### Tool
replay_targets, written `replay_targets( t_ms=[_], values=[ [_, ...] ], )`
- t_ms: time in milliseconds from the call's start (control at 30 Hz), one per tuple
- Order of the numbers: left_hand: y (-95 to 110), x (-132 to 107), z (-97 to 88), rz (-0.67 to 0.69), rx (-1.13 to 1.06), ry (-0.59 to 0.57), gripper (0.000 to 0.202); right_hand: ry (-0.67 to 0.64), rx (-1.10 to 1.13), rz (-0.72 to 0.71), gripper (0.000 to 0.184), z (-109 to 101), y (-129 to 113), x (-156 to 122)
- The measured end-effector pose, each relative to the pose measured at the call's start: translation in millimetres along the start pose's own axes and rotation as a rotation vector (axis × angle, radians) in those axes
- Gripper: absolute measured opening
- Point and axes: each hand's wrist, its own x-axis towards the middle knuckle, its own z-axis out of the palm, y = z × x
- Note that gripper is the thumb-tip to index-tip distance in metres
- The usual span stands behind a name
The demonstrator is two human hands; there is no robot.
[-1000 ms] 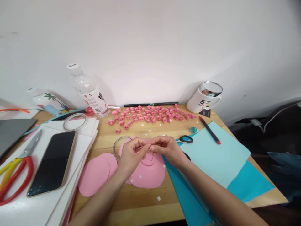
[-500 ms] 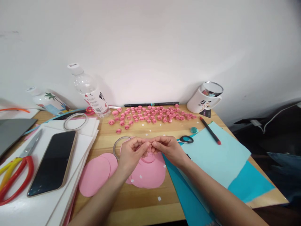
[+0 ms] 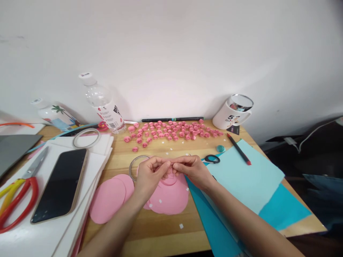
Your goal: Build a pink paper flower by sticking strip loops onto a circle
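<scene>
My left hand (image 3: 152,173) and my right hand (image 3: 191,169) meet fingertip to fingertip above the desk. Both pinch a small piece of pink paper strip, mostly hidden by the fingers. Curved pink paper (image 3: 169,181) shows just below the fingertips; whether it joins the pinched piece I cannot tell. Under the hands lie pink paper rounds (image 3: 171,203), with small white bits on them. More pink paper ovals (image 3: 108,200) lie left of my left wrist. Behind the hands, many rolled pink paper roses (image 3: 175,130) spread across the desk.
A tape roll (image 3: 134,167) sits partly behind my left hand. Black-handled scissors (image 3: 212,159) and blue paper sheets (image 3: 246,175) lie on the right, with a marker (image 3: 239,149) and a mug (image 3: 232,112). Leftward are a phone (image 3: 61,185), red-yellow scissors (image 3: 23,192) and a bottle (image 3: 104,103).
Both hands stay pinched together at nearly the same spot, with only slight finger movement. The view has shifted very slightly; nothing on the desk has moved.
</scene>
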Motion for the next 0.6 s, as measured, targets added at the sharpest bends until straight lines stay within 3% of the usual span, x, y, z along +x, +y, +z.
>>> replay_targets(
  t_ms=[600],
  values=[
    [-5.0,1.2,-0.1,0.037,-0.005,-0.011,0.014,0.027,-0.079,-0.063,0.019,4.5,-11.8,-1.4]
  ],
)
